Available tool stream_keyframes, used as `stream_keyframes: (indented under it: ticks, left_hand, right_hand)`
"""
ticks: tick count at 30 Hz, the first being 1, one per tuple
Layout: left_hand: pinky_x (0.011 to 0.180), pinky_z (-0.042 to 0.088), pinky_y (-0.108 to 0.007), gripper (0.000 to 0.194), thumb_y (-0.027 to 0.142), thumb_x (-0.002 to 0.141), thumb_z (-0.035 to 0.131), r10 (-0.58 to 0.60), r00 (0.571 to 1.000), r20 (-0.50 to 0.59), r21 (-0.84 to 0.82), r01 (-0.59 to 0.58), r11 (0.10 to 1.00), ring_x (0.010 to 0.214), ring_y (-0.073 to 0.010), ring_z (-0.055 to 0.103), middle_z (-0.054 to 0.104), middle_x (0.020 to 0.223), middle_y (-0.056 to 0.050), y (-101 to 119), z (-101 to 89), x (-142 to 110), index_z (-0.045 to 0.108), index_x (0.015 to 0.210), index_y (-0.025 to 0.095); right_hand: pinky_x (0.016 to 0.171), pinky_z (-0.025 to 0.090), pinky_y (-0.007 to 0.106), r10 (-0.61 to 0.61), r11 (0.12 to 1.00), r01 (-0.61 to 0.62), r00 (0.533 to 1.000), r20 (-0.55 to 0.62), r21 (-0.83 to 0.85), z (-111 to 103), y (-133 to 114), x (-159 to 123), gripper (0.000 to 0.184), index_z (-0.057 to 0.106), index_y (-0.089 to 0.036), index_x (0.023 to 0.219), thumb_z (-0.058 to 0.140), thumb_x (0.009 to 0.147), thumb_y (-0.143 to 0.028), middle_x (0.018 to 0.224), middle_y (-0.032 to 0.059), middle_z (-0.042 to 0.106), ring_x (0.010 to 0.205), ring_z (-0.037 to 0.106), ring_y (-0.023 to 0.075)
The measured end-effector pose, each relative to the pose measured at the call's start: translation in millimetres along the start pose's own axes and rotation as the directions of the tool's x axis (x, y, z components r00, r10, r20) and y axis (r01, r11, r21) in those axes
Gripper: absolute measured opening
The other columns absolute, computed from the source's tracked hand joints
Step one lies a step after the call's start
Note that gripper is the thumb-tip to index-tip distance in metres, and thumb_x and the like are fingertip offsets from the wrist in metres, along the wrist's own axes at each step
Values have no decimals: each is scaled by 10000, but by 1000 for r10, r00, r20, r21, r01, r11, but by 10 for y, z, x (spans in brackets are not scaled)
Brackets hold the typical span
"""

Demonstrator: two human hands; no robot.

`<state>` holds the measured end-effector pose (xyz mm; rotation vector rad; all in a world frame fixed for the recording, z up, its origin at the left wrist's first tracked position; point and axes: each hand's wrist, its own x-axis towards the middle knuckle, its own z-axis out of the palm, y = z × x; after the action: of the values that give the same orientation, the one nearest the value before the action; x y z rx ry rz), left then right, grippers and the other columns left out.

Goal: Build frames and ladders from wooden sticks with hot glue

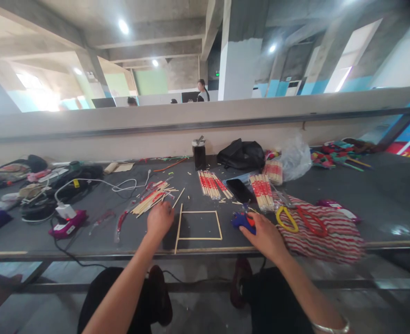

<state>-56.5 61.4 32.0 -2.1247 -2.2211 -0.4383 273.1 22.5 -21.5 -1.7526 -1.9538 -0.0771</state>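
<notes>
My left hand (160, 218) is closed by the loose pile of chopsticks (151, 200), pinching a single chopstick (178, 197) that slants up from its fingertips. Between my hands, a rectangular frame of chopsticks (198, 239) lies flat near the table's front edge; its left stick sticks out past the corners. My right hand (265, 235) is wrapped round a blue hot glue gun (241, 221) with an orange-red part, just right of the frame. Wrapped bundles of chopsticks (209, 184) lie farther back.
Scissors with yellow and red handles (287, 220) rest on a striped cloth (325, 241) at right. A phone (239, 190), black bag (241, 154) and dark container (200, 157) stand behind. At left are a purple power strip (69, 226) and white cable (124, 185).
</notes>
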Motion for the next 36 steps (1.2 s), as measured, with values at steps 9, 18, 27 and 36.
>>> stream_keyframes:
  ticks: [9,18,27,36]
  left_hand:
    - [672,439,-268,134,254,748,547,-46,982,184,-16,49,999,799,-210,635,691,827,-90,-176,113,320,653,726,175]
    - [570,358,-207,195,306,757,503,-85,996,-18,-372,72,926,620,-122,563,634,651,5,196,-103,-291,641,716,173]
    - [516,320,-201,157,266,730,513,-53,995,79,-754,95,650,514,-92,465,517,519,46,925,124,-1081,545,601,182]
    - [545,283,-229,155,234,740,506,17,996,89,-654,46,755,550,-107,465,542,563,21,1141,251,-938,524,596,179]
  right_hand:
    - [797,452,359,-60,998,61,997,-40,11,28,129,-28,329,551,-154,1020,561,825,-419,940,108,642,886,601,247]
    - [831,435,366,-151,988,149,985,-85,-29,19,160,39,356,585,-148,1045,525,859,-446,966,115,618,910,560,246]
    - [694,470,301,97,858,-110,994,53,503,-353,-551,-109,320,662,-205,908,453,880,-444,814,63,693,735,624,204]
    - [586,424,249,95,780,-258,949,300,570,-212,-885,-36,279,667,-187,697,516,797,-399,676,31,687,632,606,170]
